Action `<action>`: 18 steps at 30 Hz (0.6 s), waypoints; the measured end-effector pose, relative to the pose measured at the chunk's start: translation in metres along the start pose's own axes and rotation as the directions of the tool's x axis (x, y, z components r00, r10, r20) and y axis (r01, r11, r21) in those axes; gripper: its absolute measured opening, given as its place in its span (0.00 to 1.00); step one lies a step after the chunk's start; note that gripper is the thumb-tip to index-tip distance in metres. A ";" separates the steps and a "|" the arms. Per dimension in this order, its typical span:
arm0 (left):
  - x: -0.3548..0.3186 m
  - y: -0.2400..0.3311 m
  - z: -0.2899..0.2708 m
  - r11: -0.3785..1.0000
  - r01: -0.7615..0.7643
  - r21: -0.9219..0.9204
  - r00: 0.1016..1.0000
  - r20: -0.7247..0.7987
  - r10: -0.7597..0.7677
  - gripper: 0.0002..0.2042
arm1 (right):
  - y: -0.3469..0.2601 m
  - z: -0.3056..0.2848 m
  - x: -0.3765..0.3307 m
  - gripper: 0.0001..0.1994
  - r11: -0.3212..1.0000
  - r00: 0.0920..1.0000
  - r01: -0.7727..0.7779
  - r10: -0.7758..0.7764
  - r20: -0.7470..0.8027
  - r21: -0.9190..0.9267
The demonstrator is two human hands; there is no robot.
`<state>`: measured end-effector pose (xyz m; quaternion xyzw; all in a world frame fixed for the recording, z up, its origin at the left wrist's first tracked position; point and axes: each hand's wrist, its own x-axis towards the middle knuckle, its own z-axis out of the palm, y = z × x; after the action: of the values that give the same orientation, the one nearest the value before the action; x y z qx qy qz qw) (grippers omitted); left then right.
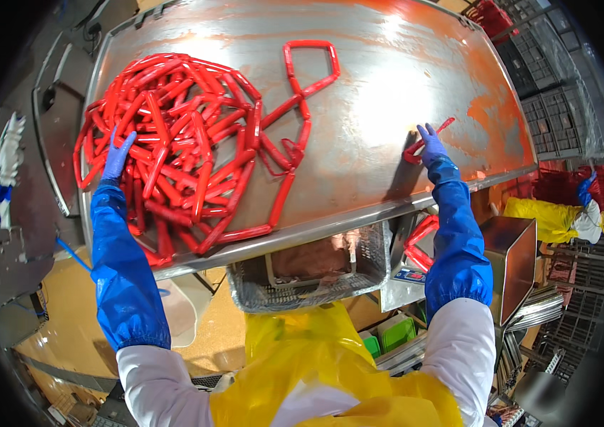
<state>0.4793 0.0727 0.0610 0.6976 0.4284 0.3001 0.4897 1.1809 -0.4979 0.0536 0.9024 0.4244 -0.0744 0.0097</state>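
A big tangled heap of linked red sausages (167, 135) lies on the left of the metal table (366, 171). My left hand (118, 153), in a purple glove, rests at the heap's left side with thumb and fingers spread. One strand of sausage links (311, 44) loops out from the heap toward the table's middle. At the right, near the front edge, my right hand (431, 146) is closed round a short, thin red sausage end (447, 124), which sticks out on both sides of the fingers. Blue sleeves cover both forearms.
A grey crate (241, 285) lined with clear plastic stands below the table's front edge. Beside it, more red sausages (423, 238) lie near a scale (410, 275). A steel box (512, 263) stands at the right. Farther right is another person in a yellow apron (544, 217).
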 end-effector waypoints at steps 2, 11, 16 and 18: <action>0.004 0.013 0.020 0.993 0.096 -0.075 0.994 0.062 -0.091 0.36 | 0.025 0.014 -0.001 0.32 0.997 0.999 -0.027 0.024 -0.041 -0.074; 0.030 0.088 0.221 0.990 0.053 -0.131 0.981 0.190 -0.027 0.45 | -0.024 -0.012 -0.098 0.11 0.726 0.936 -0.185 0.334 -0.106 0.662; 0.041 0.177 0.394 0.992 0.006 -0.126 0.951 0.306 0.033 0.51 | -0.070 -0.072 -0.204 0.16 -0.034 0.990 -0.096 0.100 0.099 0.995; 0.057 0.194 0.455 0.996 -0.061 -0.058 0.949 0.307 0.076 0.54 | -0.077 -0.082 -0.239 0.25 -0.080 0.982 -0.189 -0.021 0.188 0.979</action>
<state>0.9455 -0.1006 0.0880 0.7385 0.3147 0.2143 0.5564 0.9813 -0.6247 0.1723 0.6367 0.1747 -0.4251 -0.6192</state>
